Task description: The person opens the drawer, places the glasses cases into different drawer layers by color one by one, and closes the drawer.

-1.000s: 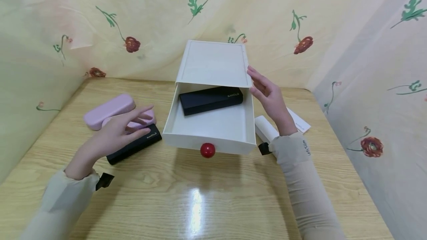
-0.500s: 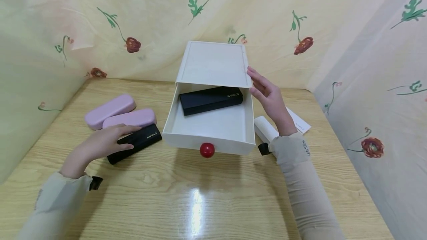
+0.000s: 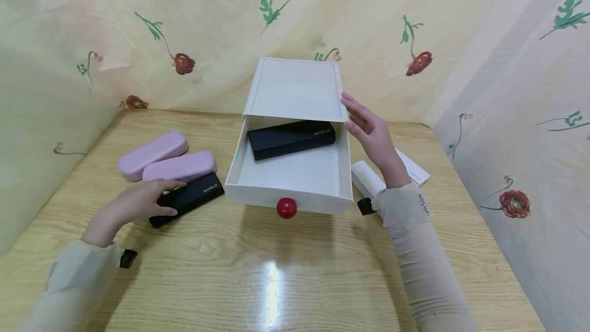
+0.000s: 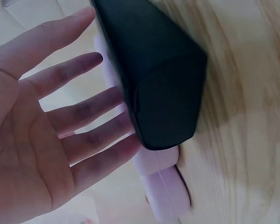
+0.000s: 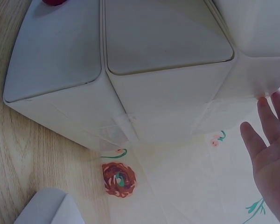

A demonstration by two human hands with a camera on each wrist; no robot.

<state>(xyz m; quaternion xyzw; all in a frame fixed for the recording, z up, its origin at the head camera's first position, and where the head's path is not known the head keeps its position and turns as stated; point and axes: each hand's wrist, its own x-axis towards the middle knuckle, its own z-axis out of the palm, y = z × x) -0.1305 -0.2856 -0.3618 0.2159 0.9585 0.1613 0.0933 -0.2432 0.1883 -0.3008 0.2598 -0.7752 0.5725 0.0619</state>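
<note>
In the head view my left hand [image 3: 131,204] is over the near end of a black glasses case [image 3: 199,192] on the table, thumb on the near side and fingers on the far side. The left wrist view shows those fingers nearly straight, their tips right at the edge of the black case [image 4: 168,100]. My right hand [image 3: 373,140] touches the right side of a white drawer unit [image 3: 297,88] with extended fingers. Its top drawer [image 3: 299,196] is pulled out, a red knob [image 3: 287,208] on its front. Inside lies another black glasses case [image 3: 292,140], set slantwise.
Two lilac glasses cases [image 3: 152,155] lie beyond the left hand, touching each other. Right of the drawer unit are a white case [image 3: 367,178] and a flat white piece [image 3: 414,167], partly behind the right wrist. Flower-printed cloth [image 3: 221,40] hangs behind the table.
My left hand has come down and back toward the near end of the black case on the table. The right hand stays at the drawer unit.
</note>
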